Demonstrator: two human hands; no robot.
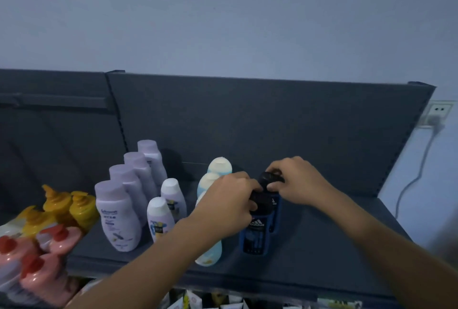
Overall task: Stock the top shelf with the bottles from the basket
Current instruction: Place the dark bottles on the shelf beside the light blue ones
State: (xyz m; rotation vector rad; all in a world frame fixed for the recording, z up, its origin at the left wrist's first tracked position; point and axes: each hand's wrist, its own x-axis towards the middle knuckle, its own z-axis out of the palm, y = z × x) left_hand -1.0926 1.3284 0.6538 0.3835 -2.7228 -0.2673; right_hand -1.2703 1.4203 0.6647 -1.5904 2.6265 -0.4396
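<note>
Our left hand (228, 199) curls over black cap of near blue bottle (255, 234). Our right hand (295, 179) pinches black cap of far blue bottle (275, 207), just behind it. Both bottles upright on top shelf (322, 246), right of centre. Just left, row of pale blue bottles (210, 254) runs near to far. Further left we see two small white-capped bottles (161, 219), four lilac bottles (119, 217), then yellow pump bottles (59, 204) and pink bottles (39, 279) at left edge. Wall socket (438, 110) far right.
</note>
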